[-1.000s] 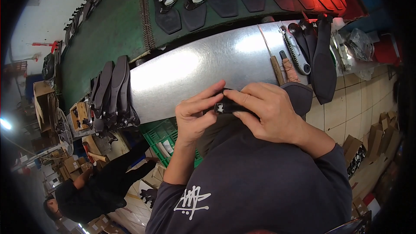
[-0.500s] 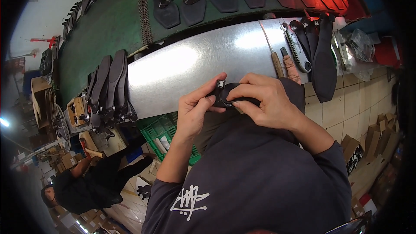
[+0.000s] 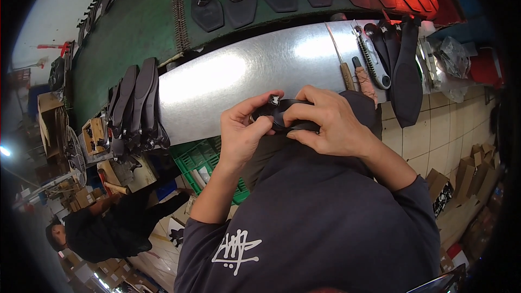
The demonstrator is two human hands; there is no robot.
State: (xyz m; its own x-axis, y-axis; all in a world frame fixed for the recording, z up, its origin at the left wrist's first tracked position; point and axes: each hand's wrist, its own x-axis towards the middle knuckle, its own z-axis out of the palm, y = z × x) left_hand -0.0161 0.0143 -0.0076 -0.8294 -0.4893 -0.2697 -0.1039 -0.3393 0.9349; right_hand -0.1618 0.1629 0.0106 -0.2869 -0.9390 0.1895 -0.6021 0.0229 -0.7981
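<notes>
Both my hands are at the front edge of the metal bench, around a black shoe sole (image 3: pixel 278 115) with a small pale-ended heel tip (image 3: pixel 274 100) at its upper end. My left hand (image 3: pixel 240 135) is closed on the heel end, thumb lying across it and index finger stretched up beside the tip. From the other side my right hand (image 3: pixel 335 123) pinches the black piece, fingers bent over it and thumb underneath. Much of the sole is hidden by my fingers. I cannot tell how far it reaches under the right hand.
On the metal bench (image 3: pixel 228 81) lie an awl (image 3: pixel 347 76), a wrapped-handle tool (image 3: pixel 364 81) and a cutter (image 3: pixel 374 65). Black soles (image 3: pixel 406 87) lean at right, more (image 3: pixel 144 92) at left. Heeled soles line the green conveyor (image 3: pixel 125 32). A green crate (image 3: pixel 198 160) stands below; a co-worker (image 3: pixel 114 228) is at left.
My right hand has shifted slightly left and up along the sole, and its fingers now lie closer to the heel end. My left hand has tilted a little with the heel.
</notes>
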